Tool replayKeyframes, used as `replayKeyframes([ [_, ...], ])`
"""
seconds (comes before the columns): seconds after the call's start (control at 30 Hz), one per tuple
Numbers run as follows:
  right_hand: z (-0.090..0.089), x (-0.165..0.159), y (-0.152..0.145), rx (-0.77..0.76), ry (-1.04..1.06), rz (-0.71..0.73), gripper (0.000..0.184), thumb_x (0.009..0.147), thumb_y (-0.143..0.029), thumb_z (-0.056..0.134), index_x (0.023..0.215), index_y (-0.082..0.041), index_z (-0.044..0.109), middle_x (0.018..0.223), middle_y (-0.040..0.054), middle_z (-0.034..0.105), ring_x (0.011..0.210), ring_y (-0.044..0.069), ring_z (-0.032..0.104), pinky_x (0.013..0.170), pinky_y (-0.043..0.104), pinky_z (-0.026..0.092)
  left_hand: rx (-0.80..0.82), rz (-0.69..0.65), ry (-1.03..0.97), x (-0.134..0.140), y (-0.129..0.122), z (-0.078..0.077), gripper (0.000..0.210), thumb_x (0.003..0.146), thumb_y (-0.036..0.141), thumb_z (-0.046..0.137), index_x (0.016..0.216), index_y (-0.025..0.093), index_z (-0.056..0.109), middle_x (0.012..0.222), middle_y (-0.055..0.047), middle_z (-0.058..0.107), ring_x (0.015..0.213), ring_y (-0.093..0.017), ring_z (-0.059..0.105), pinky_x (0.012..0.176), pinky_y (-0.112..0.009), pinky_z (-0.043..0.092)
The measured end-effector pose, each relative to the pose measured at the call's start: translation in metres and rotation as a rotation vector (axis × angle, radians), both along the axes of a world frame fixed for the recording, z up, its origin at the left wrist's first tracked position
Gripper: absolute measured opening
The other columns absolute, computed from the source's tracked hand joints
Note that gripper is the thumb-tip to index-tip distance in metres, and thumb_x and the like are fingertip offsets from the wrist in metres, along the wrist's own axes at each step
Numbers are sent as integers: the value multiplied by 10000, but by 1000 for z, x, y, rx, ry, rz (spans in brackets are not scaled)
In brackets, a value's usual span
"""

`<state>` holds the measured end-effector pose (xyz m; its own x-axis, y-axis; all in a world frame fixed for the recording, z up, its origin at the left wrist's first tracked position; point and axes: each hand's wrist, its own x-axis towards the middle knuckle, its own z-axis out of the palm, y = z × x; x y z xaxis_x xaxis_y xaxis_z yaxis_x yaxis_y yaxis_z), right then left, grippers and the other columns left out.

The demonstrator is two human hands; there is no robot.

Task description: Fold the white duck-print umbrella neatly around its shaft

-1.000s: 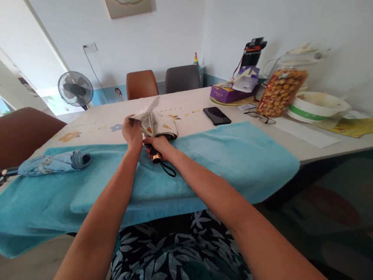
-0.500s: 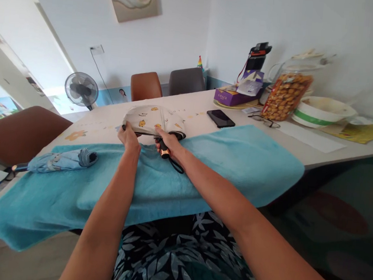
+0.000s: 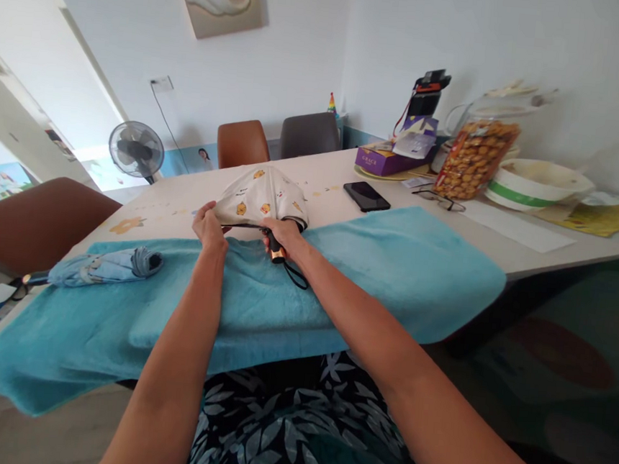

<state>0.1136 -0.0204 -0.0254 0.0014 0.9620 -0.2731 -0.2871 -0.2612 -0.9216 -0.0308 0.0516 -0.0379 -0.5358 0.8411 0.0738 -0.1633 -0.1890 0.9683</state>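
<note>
A white folding umbrella (image 3: 261, 193) with small yellow cartoon figures is in both my hands, its canopy loose and partly spread above the table. My left hand (image 3: 211, 227) is closed on the canopy's left edge, pulling the fabric out sideways. Around the black handle, which has a gold band and a wrist strap, my right hand (image 3: 283, 237) is wrapped; the handle points down towards me. Under my hands lies a turquoise towel (image 3: 382, 267) along the table's front edge. To the left, a rolled light-blue umbrella (image 3: 103, 266) rests on the towel.
A black phone (image 3: 367, 196) lies beyond the towel, with glasses (image 3: 438, 198) farther right. A jar of snacks (image 3: 475, 160), a white bowl (image 3: 538, 183), a purple box (image 3: 386, 159) and a dark bottle (image 3: 427, 94) stand at the right. Chairs (image 3: 242, 143) and a fan (image 3: 136, 149) are behind.
My left hand has moved slightly left with the canopy edge. The canopy has risen into a taller, wider peak. My right hand stays on the handle, shifted slightly right.
</note>
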Motion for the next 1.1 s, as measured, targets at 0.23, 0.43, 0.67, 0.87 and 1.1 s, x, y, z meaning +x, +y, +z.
replayKeyframes([
  [0.23,-5,5,9,100,192,44,284,899,-340,606,721,-140,511,521,-24,530,342,68,456,307,191,396,-105,-25,116,4,2,-4,238,545,114,439,706,130,614,672,-36,514,509,-112,483,423,-230,447],
  [0.43,0,11,10,114,290,129,215,949,-198,490,740,-148,483,531,-47,497,339,50,419,313,167,385,-90,-93,113,1,3,-1,397,528,97,446,857,111,668,540,24,425,415,-79,396,383,-181,326],
  [0.67,-4,11,11,92,130,70,219,881,-206,577,688,-147,493,494,-39,491,340,69,440,319,187,398,-107,-177,-126,-4,0,5,485,513,26,418,932,95,652,510,62,344,374,-38,298,355,-139,193],
  [0.87,-4,6,8,76,61,36,244,859,-186,569,631,-154,488,421,-35,471,322,83,437,315,197,409,-44,106,393,-5,9,-13,281,597,52,456,772,138,658,670,-30,557,641,-146,546,683,-294,483],
  [1.1,-9,-4,6,126,-228,-51,221,788,-232,640,613,-143,540,391,-6,494,311,110,454,293,199,387,279,-334,392,36,-12,-1,272,806,248,532,1043,172,642,1175,-88,634,1144,-195,554,1000,-313,402],
])
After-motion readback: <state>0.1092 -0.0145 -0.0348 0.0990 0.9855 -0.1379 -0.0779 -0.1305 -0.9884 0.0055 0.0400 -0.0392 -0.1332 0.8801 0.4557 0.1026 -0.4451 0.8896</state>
